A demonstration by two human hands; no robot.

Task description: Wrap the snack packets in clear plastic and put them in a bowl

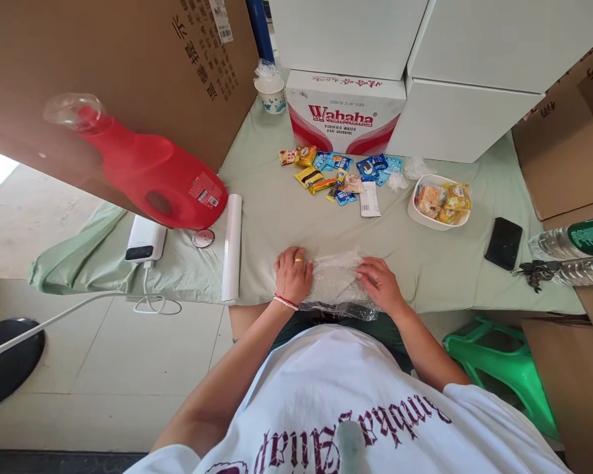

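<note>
A crinkled sheet of clear plastic film lies at the front of the cloth-covered table, its lower part hanging over the edge toward my lap. On its left edge rests my left hand, back upward, fingers bent and close together on the film. My right hand grips the upper right corner between thumb and fingers. Farther back are several small wrapped snacks in yellow and blue packets. To their right stands a white tub with more wrapped snacks in it. Left of my hands lies a white roll.
A red jug, a white power bank with cable and a round tin are at left. Behind stand a Wahaba-style water carton and a paper cup. A black phone, keys and bottles lie right.
</note>
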